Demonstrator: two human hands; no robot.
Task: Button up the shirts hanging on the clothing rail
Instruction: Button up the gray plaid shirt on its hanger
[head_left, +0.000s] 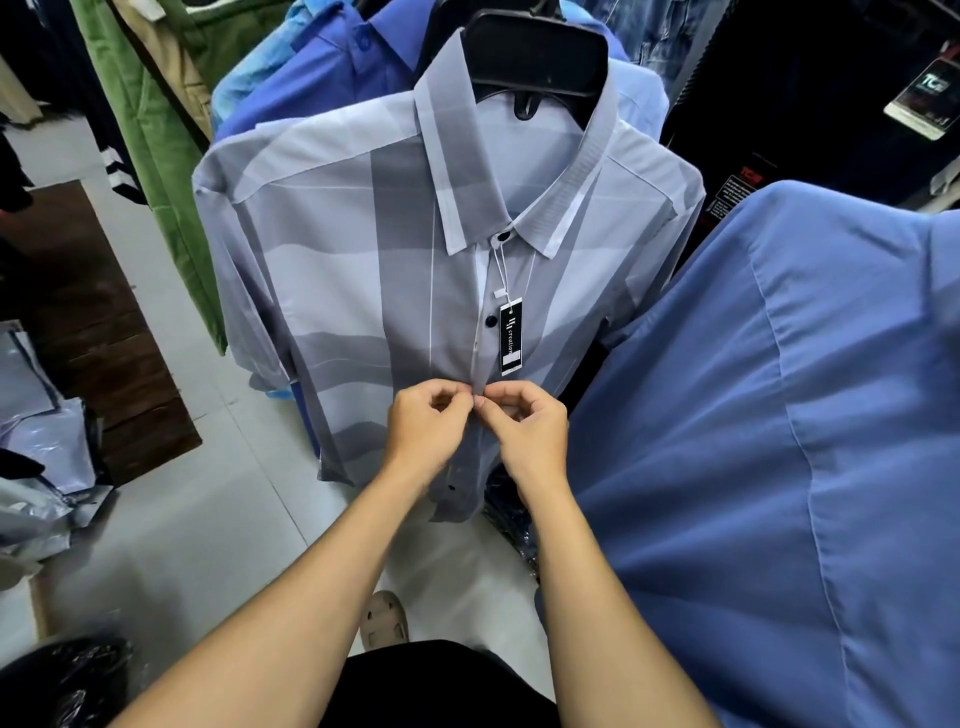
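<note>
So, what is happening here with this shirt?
A person is buttoning a grey striped shirt that hangs on a black hanger. The left hand and right hand pinch the front edges together just below the paper tag. The two buttons above look closed; one lower button is still open.

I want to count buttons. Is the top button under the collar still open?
No, the top button is done up under the collar of the shirt, closing it there.
</note>
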